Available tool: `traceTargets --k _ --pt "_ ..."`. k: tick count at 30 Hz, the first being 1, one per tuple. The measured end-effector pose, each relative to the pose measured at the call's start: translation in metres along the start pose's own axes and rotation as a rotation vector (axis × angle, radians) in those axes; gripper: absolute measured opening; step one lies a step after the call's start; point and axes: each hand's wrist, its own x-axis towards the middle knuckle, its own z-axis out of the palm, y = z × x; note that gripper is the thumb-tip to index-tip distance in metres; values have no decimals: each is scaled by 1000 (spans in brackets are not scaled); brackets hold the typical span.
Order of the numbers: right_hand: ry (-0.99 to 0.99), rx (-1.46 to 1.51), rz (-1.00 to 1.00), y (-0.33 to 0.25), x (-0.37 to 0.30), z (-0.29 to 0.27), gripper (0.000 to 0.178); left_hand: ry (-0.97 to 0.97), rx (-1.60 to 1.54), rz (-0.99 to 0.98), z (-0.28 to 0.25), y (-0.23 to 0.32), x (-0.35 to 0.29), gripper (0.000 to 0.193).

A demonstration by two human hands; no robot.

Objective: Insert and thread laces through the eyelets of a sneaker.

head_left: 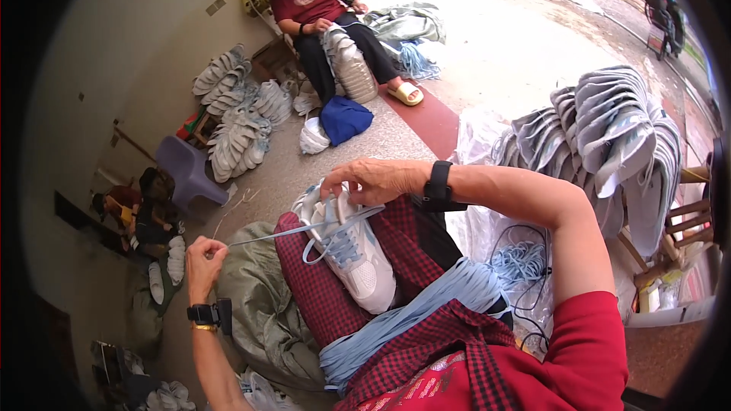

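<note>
A white and grey sneaker (361, 266) with light blue laces lies on my lap, its toe pointing toward me. My left hand (205, 255) is out to the left, pinching the end of a light blue shoelace (266, 238) that runs taut to the sneaker. Over the shoe's opening, my right hand (371, 180) has its fingers bent down on the collar and tongue; the fingertips are partly hidden. Another stretch of lace passes beneath that hand to the right. A thick bundle of light blue laces (411, 320) is draped across my lap, over a red and black checked cloth (312, 274).
Grey shoe uppers (609, 122) are piled on a wooden rack at right. A co-worker (312, 0) sits ahead with stacked shoes (352, 68). More shoes (240, 137) and a purple chair (189, 173) stand left. A grey-green sack (263, 304) lies by my left leg.
</note>
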Motion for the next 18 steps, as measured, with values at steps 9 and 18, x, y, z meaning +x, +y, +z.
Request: traceTargets --k 9,18 --pt "98 -126 203 -20 -46 -22 45 -34 -48 -211 73 -30 -30 11" --pt "154 -233 101 -31 -7 -5 45 143 -53 -54 95 1 -27 35"
